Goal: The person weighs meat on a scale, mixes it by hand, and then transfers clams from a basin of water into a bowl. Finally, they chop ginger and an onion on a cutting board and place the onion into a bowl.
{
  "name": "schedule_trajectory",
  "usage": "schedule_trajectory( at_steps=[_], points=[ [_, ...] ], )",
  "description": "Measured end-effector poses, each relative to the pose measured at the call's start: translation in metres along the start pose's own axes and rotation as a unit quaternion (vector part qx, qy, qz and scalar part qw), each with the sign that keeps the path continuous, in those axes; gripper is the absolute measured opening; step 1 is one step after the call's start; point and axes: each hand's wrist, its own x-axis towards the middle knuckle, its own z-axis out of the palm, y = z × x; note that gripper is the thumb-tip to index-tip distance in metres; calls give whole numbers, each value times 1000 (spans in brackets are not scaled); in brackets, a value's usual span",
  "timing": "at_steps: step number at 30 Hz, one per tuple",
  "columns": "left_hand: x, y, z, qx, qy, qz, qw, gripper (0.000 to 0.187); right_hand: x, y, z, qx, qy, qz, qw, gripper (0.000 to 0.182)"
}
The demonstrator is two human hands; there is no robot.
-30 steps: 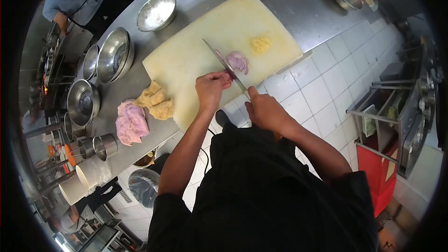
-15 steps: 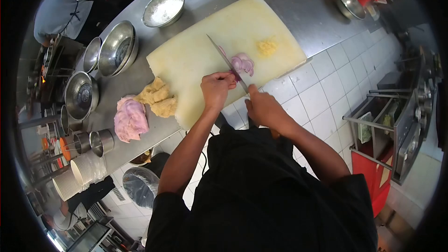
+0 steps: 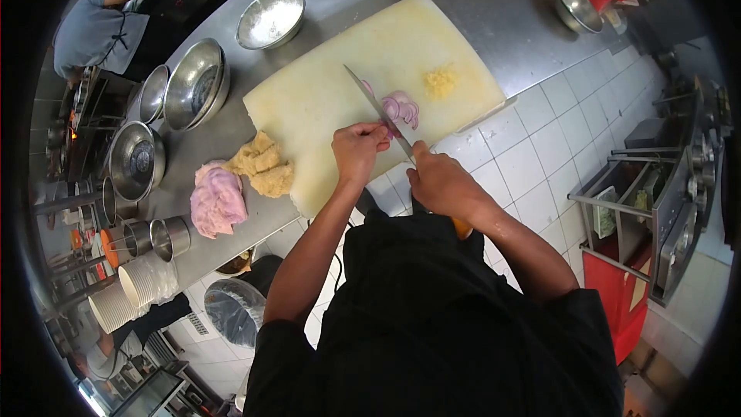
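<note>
My right hand (image 3: 441, 182) grips the handle of a long knife (image 3: 376, 110), its blade slanting across the pale cutting board (image 3: 324, 85). My left hand (image 3: 357, 148) holds down a piece of red onion against the blade's left side; the piece is mostly hidden under my fingers. Cut purple onion slices (image 3: 401, 107) lie fanned on the blade's right side. A small heap of minced yellow stuff (image 3: 439, 80) sits further right on the board.
Pink cloth (image 3: 216, 199) and tan cloth (image 3: 261, 165) lie left of the board. Steel bowls (image 3: 191, 82) stand on the steel counter (image 3: 509, 15), with one powder-filled bowl (image 3: 270, 18) behind. Stacked cups (image 3: 139, 284) are lower left. Another person (image 3: 96, 27) works far left.
The knife keeps slicing; the pile of slices beside the blade has grown slightly. My hands stay in nearly the same place on the board.
</note>
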Motion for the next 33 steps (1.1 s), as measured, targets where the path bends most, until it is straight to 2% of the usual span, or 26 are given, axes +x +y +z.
schedule_trajectory(
  at_steps=[7, 10, 13, 16, 19, 22, 23, 25, 26, 28, 29, 33],
  points=[
    [2, -2, -1, -1, -2, 1, 1000, 14, 0, -3, -2, 7, -11, 13, 1000, 27],
    [2, -2, -2, 15, -2, -4, 1000, 14, 13, 6, 17, -12, 13, 11, 1000, 28],
    [0, 2, 0, 42, 6, 2, 999, 14, 33, 17, 25, 7, 40, -34, 999, 29],
    [-4, 5, 3, 78, 7, 26, 997, 14, 30, 20, 13, -4, 39, -35, 999, 28],
    [-10, 10, 8, 158, 25, 45, 986, 14, 17, 22, 11, -56, 117, -56, 990, 28],
    [-13, 12, 4, 153, 44, 60, 985, 14, 9, 31, 12, -78, 172, -70, 979, 31],
    [-10, 12, -1, 157, 57, 117, 979, 16, 5, 34, 10, -82, 180, -64, 978, 30],
    [-12, 19, -12, 165, 78, 223, 958, 26, -13, 35, 5, -88, 190, -47, 977, 29],
    [-13, 21, -16, 236, 59, 272, 931, 31, -21, 38, 4, -81, 190, -48, 977, 29],
    [-33, 69, -9, 366, 19, 368, 855, 44, -34, 46, 1, -72, 193, -50, 977, 31],
    [-33, 76, -10, 450, -13, 437, 778, 53, -39, 51, 1, -78, 193, -55, 976, 32],
    [-27, 82, -6, 512, -97, 439, 732, 38, -42, 64, 2, -94, 218, -98, 966, 33]
  ],
)
